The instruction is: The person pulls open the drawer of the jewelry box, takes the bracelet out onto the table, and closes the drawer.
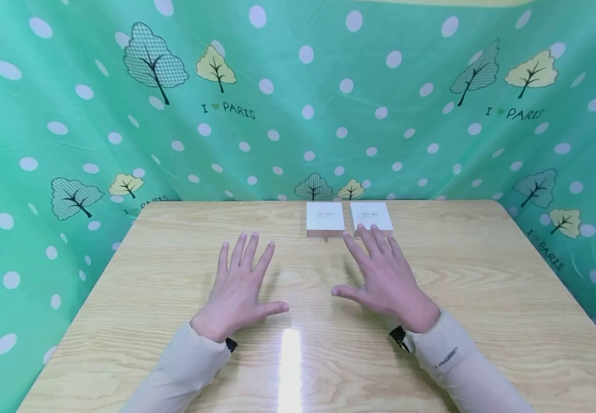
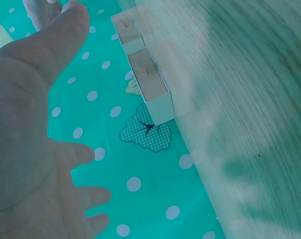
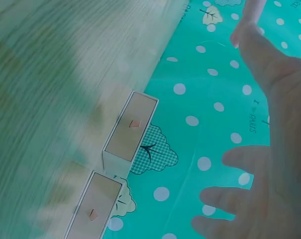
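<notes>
- Boxes, white-topped with brownish fronts, are set side by side at the table's (image 1: 137, 321) far edge, near its middle: left box (image 1: 325, 215), right box (image 1: 374, 212), narrow gap between.
- Left hand (image 1: 236, 295) is held over the table, short of left box; fingers straight, spread wide, thumb stretched inward.
- Right hand (image 1: 388, 281) is held likewise, fingers straight and wide; right box's near side is partly covered by fingertips in head view.
- Far edge is backed by green dotted curtain (image 1: 287, 69), tree-printed.

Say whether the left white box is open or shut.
Shut: the left white box shows its tabbed brown front flush within its edges.
</notes>
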{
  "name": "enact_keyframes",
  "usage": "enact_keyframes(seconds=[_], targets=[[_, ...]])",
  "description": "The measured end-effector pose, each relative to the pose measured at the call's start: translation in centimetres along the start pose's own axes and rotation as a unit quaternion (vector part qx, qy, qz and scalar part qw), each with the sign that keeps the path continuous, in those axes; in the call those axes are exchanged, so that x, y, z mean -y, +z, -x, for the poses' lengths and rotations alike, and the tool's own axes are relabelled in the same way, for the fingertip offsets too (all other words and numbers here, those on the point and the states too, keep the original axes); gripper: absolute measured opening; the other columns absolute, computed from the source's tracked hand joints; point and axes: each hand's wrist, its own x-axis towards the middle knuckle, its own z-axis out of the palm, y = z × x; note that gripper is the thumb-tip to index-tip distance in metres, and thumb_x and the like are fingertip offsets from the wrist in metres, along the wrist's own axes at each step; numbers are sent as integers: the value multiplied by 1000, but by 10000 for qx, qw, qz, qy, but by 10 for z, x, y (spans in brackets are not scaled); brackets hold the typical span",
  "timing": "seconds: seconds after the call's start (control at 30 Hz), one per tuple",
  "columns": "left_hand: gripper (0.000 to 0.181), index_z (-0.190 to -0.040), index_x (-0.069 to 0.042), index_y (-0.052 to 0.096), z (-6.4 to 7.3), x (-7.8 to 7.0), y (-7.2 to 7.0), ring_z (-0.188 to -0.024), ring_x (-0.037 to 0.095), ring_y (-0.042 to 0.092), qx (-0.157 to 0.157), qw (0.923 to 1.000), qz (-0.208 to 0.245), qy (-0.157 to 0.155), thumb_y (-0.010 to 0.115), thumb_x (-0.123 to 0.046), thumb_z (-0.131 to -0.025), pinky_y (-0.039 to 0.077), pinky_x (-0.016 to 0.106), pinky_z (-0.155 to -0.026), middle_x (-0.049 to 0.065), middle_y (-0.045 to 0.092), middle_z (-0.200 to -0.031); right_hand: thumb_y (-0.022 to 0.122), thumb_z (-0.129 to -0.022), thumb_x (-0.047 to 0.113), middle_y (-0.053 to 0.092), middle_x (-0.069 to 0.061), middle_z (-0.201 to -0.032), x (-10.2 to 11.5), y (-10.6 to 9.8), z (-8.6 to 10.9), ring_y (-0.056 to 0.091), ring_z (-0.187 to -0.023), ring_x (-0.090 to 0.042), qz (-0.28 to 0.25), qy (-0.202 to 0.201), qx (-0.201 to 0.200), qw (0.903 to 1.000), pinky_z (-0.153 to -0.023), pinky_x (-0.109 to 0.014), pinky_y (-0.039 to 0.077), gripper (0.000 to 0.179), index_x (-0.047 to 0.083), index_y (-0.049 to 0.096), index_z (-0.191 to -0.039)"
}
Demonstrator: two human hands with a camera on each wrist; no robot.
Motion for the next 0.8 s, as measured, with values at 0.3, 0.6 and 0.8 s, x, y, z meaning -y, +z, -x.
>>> enact_keyframes(seconds=[0.3, 0.6, 0.8], targets=[[98, -151, -14, 26, -6, -2, 6, -143, 38, 7, -50, 9996, 269, 25, 63, -67, -77, 2, 57, -114, 21, 13, -156, 54, -83, 68, 26, -18, -153, 1, 1, -3, 22, -139, -41, -323, 75, 69, 9994, -110, -59, 22, 88, 14, 31, -149], [80, -148, -7, 31, -26, -4, 14, -138, 40, 21, -567, 9944, 896, 0, 63, -48, -88, 14, 55, -113, 25, 21, -151, 54, -88, 60, 24, -17, -154, 3, 6, -15, 23, -139, -40, -672, 282, 369, 9967, -110, -57, 24, 79, 14, 33, -149], [66, -143, -3, 39, -46, -4, 17, -137, 40, 25, -526, 9927, 1080, 129, 58, -42, -93, 19, 53, -112, 25, 26, -149, 55, -89, 57, 31, -19, -150, 2, 9, -27, 30, -135, -41, -776, 241, 236, 9964, -108, -58, 28, 73, 14, 38, -145]])
